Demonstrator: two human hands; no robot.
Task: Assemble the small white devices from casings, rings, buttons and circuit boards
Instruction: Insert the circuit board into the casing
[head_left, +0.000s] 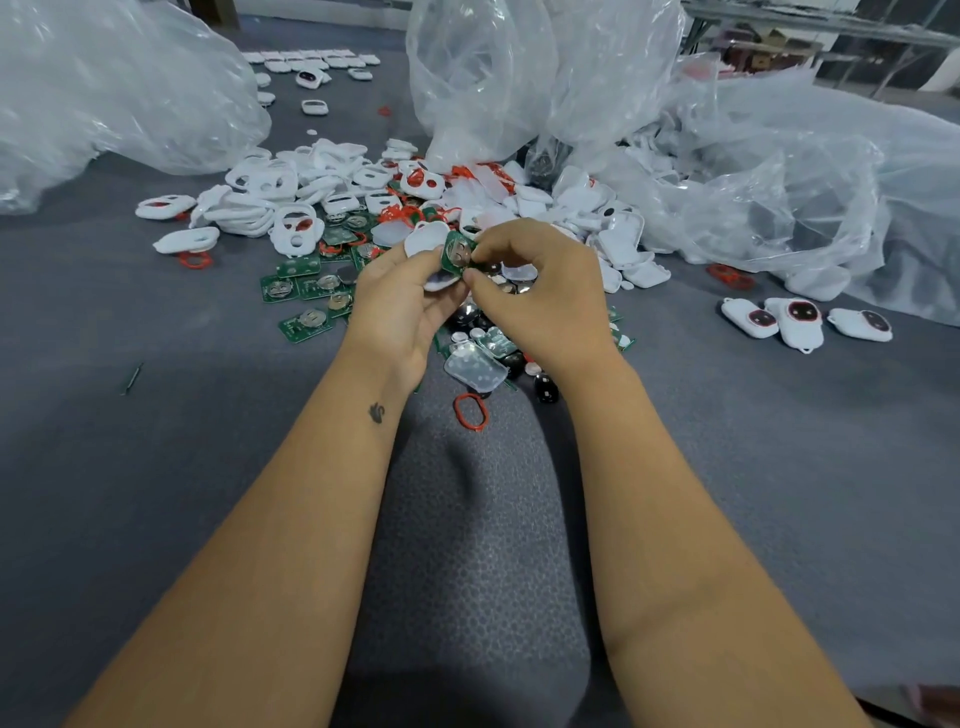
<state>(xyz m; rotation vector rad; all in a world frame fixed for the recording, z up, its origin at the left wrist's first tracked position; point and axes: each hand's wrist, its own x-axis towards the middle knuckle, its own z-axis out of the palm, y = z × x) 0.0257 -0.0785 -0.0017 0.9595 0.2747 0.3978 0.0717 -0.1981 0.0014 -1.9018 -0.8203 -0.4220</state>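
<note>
My left hand (400, 301) grips a white casing (427, 244) from below; my right hand (540, 291) pinches a green circuit board (457, 254) by thumb and fingertips, tilted against that casing. Hands close together above the parts heap. Loose circuit boards (306, 291) lie left, white casings (270, 197) beyond, a red ring (471, 411) nearer me, three assembled devices (800, 322) right, clear plastic bags (519, 73) behind, all on grey cloth (156, 467).

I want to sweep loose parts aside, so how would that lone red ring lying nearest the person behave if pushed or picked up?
The red ring is a thin open loop bent out of round, so it is probably soft and floppy. It looks very light for its size. Lying flat on the textured grey surface, it would likely drag or fold when pushed, not roll.
</note>
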